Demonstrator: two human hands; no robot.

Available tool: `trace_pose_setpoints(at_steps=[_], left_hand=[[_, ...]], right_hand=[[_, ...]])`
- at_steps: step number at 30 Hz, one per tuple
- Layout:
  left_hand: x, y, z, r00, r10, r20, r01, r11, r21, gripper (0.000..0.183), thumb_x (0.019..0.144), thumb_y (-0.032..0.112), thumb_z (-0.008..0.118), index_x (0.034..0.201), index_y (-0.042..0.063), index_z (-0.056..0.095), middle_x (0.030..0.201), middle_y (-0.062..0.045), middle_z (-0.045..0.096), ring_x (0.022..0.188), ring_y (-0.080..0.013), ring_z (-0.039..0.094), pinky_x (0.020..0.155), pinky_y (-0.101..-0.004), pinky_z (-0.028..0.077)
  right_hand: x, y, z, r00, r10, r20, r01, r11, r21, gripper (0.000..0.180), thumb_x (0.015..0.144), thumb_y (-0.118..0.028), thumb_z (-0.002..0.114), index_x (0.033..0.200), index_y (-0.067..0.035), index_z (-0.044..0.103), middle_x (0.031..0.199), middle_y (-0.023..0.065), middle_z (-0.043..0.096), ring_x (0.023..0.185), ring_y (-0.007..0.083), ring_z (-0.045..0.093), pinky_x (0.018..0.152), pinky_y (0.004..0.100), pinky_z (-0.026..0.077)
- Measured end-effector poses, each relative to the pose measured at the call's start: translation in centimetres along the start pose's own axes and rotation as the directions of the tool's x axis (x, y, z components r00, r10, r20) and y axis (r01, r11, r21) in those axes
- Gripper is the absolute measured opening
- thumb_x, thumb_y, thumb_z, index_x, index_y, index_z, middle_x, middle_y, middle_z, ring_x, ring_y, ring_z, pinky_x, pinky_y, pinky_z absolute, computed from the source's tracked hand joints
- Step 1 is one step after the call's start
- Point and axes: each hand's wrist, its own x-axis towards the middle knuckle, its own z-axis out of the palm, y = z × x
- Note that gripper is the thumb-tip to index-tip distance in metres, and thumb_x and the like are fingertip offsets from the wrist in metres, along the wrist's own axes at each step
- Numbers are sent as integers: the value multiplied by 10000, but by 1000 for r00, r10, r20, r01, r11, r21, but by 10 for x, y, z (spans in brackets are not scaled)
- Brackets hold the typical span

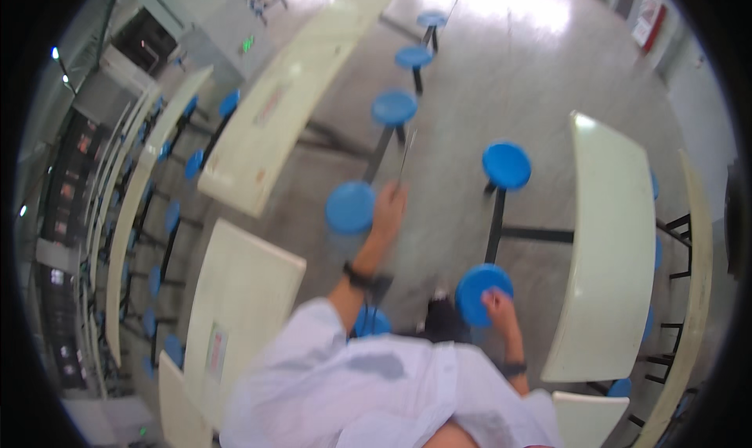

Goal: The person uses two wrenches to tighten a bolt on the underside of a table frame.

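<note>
My left hand (390, 206) is closed around a thin, shiny metal utensil (406, 155) that points forward over the floor. Blur hides its exact kind; it could be chopsticks or tongs. Just left of that hand is a round blue stool seat (348, 208). My right hand (499, 308) hangs lower, its fingers curled in front of another blue stool seat (484, 289). Whether anything is inside those fingers is too blurred to see. A dark band with a box-like piece (367, 279) circles my left wrist, and another dark band (511, 368) is on the right.
Long cream tables stand on both sides: one ahead left (305, 78), one near left (247, 307), one right (611, 248). Black stool frames (531, 234) jut from the right table. Grey floor (446, 172) runs forward between the rows. More tables and stools line the far left.
</note>
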Motion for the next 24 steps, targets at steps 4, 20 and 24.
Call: trace_pose_setpoints(at_steps=[4,20,24], left_hand=[[62,58,45,997,64,33,-47,927,-372,189,881,225,533,862,37,525,542,30,411,438,-46,382,413,-203,329],[269,36,80,986,60,-154,-134,833,-536,199,885,237,535,834,49,493,539,34,413,450,-31,387,404,-211,324],[322,29,76,930,284,-234,-306,950,-64,165,876,202,547,855,39,531,560,-17,478,467,-77,440,443,-241,359]], right_hand=[[52,-105,5,983,-71,171,48,990,132,198,822,-191,561,792,4,573,560,37,492,495,102,433,473,265,352],[253,-230,77,789,144,597,-324,923,206,255,773,-225,604,871,11,587,674,4,547,579,57,467,506,217,370],[307,-269,77,814,199,546,-292,952,89,277,777,-248,602,852,19,579,621,5,512,543,68,452,482,237,360]])
